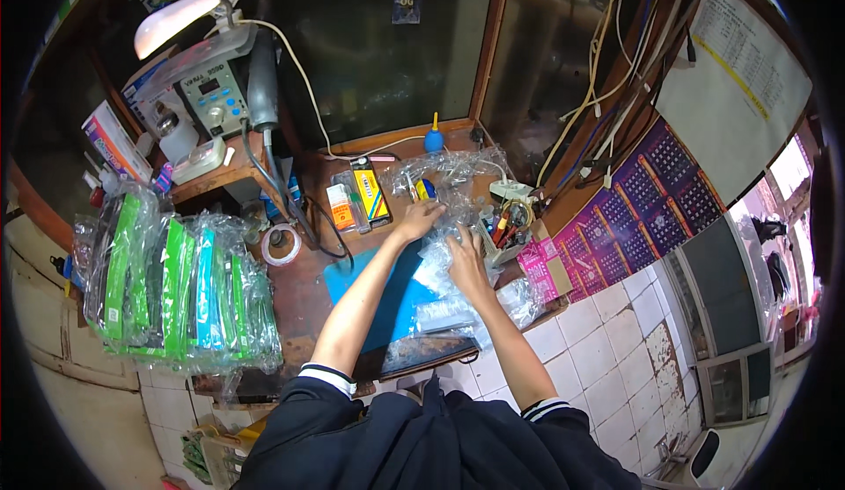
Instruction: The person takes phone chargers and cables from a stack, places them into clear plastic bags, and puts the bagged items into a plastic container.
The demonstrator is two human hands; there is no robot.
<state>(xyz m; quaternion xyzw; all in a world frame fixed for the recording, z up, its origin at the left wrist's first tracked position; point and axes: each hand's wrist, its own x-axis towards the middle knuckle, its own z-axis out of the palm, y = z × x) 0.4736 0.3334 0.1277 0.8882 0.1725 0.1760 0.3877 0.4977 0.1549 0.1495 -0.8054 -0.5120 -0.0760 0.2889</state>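
Note:
Crumpled clear plastic wrap (434, 265) lies over the right part of a blue mat (387, 314) on the wooden workbench. My left hand (421, 221) is at the wrap's far left side, its fingers closed on the plastic near a small yellow and blue item (426, 189). Bent over the same wrap, my right hand (468, 259) grips it a little nearer to me. Closer to the bench's front edge, below my right hand, is a pale flat piece in clear plastic (444, 316). Whether anything else is inside the crumpled wrap is hidden.
Plastic-wrapped green and blue packs (176, 287) pile up at left. A soldering station (211, 94) with a lamp stands behind them. Nearby are a tape roll (281, 244), a yellow box (371, 192), a blue air blower (434, 138), a tool basket (506, 235) and a pink box (546, 270).

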